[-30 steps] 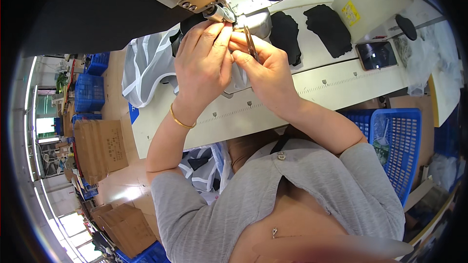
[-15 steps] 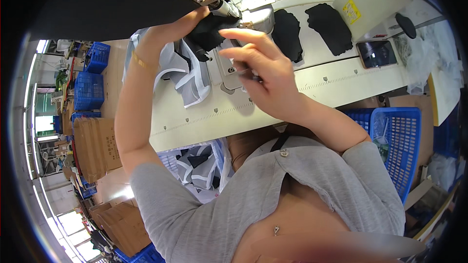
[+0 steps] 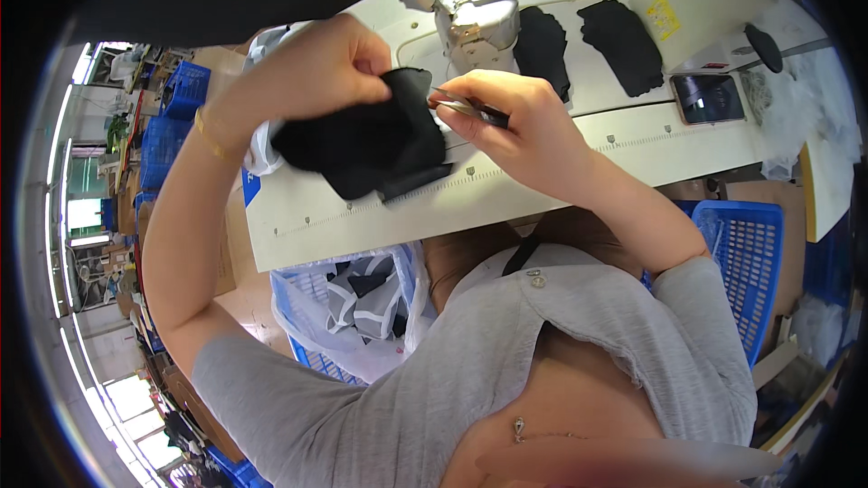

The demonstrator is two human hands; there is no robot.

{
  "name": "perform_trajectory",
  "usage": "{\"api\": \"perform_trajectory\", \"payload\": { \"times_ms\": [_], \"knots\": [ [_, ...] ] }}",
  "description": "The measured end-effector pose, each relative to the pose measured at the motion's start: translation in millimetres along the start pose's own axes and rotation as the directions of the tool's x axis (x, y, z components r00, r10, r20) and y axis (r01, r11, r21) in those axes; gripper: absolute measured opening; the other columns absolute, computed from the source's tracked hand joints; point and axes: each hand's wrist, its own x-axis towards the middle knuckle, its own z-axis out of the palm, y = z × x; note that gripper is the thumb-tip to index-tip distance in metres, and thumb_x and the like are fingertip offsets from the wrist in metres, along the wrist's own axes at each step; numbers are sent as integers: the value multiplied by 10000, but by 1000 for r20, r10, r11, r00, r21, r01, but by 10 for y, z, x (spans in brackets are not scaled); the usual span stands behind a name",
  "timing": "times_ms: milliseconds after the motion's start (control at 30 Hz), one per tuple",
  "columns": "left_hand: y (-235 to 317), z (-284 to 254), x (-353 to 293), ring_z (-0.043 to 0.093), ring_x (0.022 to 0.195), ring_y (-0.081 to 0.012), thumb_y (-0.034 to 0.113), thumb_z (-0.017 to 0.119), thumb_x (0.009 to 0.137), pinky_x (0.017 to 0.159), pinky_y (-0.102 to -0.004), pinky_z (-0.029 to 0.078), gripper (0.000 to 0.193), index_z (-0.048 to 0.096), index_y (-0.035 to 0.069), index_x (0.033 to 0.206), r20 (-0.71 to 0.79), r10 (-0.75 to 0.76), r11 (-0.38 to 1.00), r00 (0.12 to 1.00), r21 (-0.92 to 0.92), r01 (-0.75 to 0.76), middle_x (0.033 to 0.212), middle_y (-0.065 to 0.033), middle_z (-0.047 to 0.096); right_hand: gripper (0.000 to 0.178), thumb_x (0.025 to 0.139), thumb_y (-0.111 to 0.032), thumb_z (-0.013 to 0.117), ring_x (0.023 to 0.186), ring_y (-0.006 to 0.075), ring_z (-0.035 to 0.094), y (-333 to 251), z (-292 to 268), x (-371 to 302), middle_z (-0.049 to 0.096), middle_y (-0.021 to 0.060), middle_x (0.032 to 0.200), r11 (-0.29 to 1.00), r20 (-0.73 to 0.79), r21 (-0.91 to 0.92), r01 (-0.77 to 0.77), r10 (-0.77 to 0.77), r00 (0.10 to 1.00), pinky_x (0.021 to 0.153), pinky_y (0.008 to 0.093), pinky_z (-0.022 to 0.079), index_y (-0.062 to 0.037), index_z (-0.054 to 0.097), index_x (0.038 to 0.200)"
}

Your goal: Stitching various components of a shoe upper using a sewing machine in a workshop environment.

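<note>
My left hand (image 3: pixel 330 68) is closed on the upper edge of a black fabric piece (image 3: pixel 362 145), pinching it between thumb and fingers. The cloth hangs over the front of the sewing table (image 3: pixel 307 235), slightly blurred. Just right of it, my right hand (image 3: pixel 524 122) is closed around small thread snips (image 3: pixel 493 115), whose pointed blades reach the fabric's right edge. Whether the blades touch the cloth, I cannot tell. Beyond both hands stands the sewing machine (image 3: pixel 479 32). White-edged grey pieces (image 3: pixel 260 149) show partly behind my left wrist.
Two black fabric pieces (image 3: pixel 541 50) (image 3: pixel 622 45) lie right of the machine, near a phone (image 3: pixel 707 99). Below the table edge stands a lined basket (image 3: pixel 298 307) of grey and black pieces. A blue crate (image 3: pixel 746 280) is at my right.
My left hand has drawn the black fabric away from the machine, toward me. My right hand has moved slightly right, its fingers closing round the snips. The grey pieces have shifted left.
</note>
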Motion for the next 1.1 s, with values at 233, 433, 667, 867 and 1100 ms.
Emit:
{"api": "perform_trajectory", "payload": {
  "times_ms": [233,433,667,867,1100],
  "knots": [
    [543,742,-625,377,524,-23,60,681,809,464,-245,293,254,488,10,653,-437,-219,973,873,-167,160,534,26,434,224,766,-67,772,807,244,602,75,227,184,601,93,898,970,-97,-101,221,-230,968,726,335,488,-7,630,928],
    [474,1265,-535,609,635,-184,113,706,801,579,-338,472,147,610,3,790,-379,-401,870,834,-444,216,669,-92,604,242,756,-3,751,870,211,619,262,114,117,628,81,981,931,-86,-125,344,-355,931,764,298,498,-7,615,957],
    [184,1285,-52,582,1090,-214,115,733,845,996,-346,425,440,581,25,1248,-560,270,759,783,-376,-531,1139,-91,629,194,788,13,699,800,221,647,253,-207,-82,647,80,878,968,115,-31,248,-243,963,709,313,508,-34,572,927],
    [145,1153,160,583,965,-200,88,765,820,946,-334,431,324,632,5,1104,-386,435,767,813,-314,-559,1109,-74,590,198,805,-56,706,693,269,615,77,-433,-87,621,95,790,951,228,-202,234,-186,956,643,372,479,-47,567,946],
    [314,1221,272,603,1000,-229,110,787,798,902,-349,469,301,626,16,1035,-550,262,576,793,-571,-585,1076,-102,598,157,810,-93,716,659,203,575,12,-677,9,600,83,729,984,429,-68,164,-119,895,636,329,460,-21,601,890]
  ]
}}
